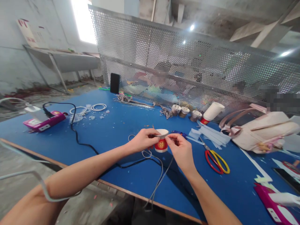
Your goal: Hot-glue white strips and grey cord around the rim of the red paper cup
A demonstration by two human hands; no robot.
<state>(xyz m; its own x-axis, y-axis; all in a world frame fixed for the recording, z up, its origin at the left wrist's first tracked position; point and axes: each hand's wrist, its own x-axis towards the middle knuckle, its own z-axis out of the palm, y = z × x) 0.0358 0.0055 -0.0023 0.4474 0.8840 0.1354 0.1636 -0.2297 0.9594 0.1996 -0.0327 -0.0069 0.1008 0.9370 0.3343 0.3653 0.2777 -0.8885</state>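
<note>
A small red paper cup [161,144] with a white rim and a gold emblem sits between my hands above the blue table [112,125]. My left hand [142,140] pinches the cup's left rim. My right hand [180,150] pinches the right rim with closed fingertips. A grey cord [159,175] hangs from under the cup and runs down over the table's front edge.
Red and yellow scissors [217,161] lie right of my hands beside white paper strips [211,134]. A stack of cups [212,112] and several small cups stand by the perforated metal screen [187,62]. A pink power strip [44,122] with a black cable sits at the left, a pink bag [260,131] at the right.
</note>
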